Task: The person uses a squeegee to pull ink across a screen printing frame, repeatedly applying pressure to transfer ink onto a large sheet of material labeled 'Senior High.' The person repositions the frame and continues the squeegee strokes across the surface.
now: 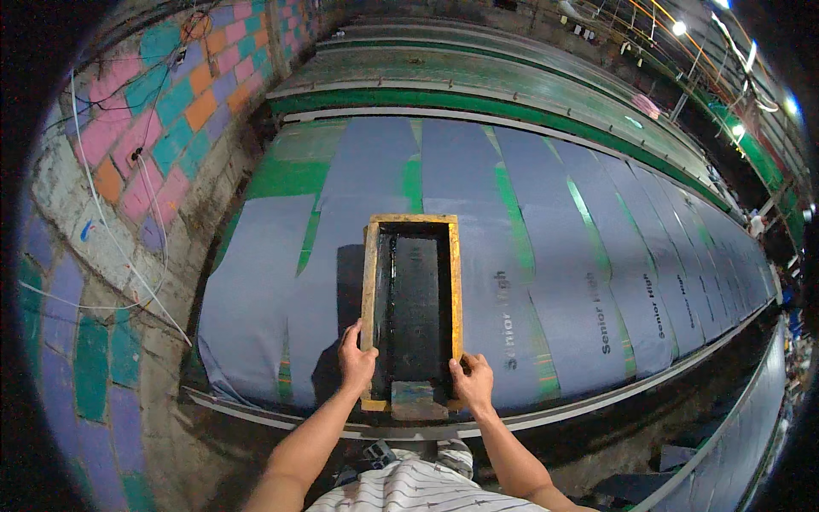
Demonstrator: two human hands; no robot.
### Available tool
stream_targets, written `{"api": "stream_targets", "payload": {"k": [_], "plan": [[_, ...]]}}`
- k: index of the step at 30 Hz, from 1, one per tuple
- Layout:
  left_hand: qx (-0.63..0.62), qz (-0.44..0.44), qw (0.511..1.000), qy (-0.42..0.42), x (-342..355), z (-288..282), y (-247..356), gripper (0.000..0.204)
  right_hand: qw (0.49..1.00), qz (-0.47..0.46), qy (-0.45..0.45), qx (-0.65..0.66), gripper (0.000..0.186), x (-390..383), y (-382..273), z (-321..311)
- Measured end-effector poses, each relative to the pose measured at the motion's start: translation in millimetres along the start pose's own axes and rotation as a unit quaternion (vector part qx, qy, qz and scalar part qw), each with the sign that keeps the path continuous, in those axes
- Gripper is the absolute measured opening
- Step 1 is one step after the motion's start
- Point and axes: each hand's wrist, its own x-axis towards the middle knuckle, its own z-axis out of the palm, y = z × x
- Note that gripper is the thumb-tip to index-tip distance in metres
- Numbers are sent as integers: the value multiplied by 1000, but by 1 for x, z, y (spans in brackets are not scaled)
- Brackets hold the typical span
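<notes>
Both my hands are on the wooden screen frame, over the fabric panels near the left part of the green printing table. Left hand pinches the left rail toward the near end, thumb on the rim; right hand pinches the right rail, a bit nearer me. Inside: black inked mesh; a worn squeegee sits at the near end, overlapping the rim. Can't tell if the frame touches the cloth; dark shadow along its left side. Near end is close to the table's near edge, my body just behind. Left: a gray-blue panel, table end, then painted brick wall. Right: most open room, flat panels with dark lettering. Far side: more cloth up to the far edge, another long table beyond.
</notes>
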Motion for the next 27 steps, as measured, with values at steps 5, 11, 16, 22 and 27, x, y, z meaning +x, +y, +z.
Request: {"api": "stream_targets", "payload": {"k": [5, 11, 16, 22, 27], "plan": [[-33, -24, 999, -12, 6, -39, -44, 69, 1000, 22, -7, 2, 40, -16, -18, 49], [-41, -44, 998, -24, 2, -55, -64, 69, 997, 57, -37, -31, 42, -26, -32, 62], [-15, -33, 999, -34, 4, -65, -70, 69, 996, 47, -61, -39, 45, -26, -33, 65], [2, -68, 997, -46, 5, -70, -61, 70, 994, 50, -80, -60, 46, -25, -31, 68], [28, -31, 998, -39, 7, -71, -66, 69, 996, 52, -67, -25, 45, -26, -33, 70]]}}
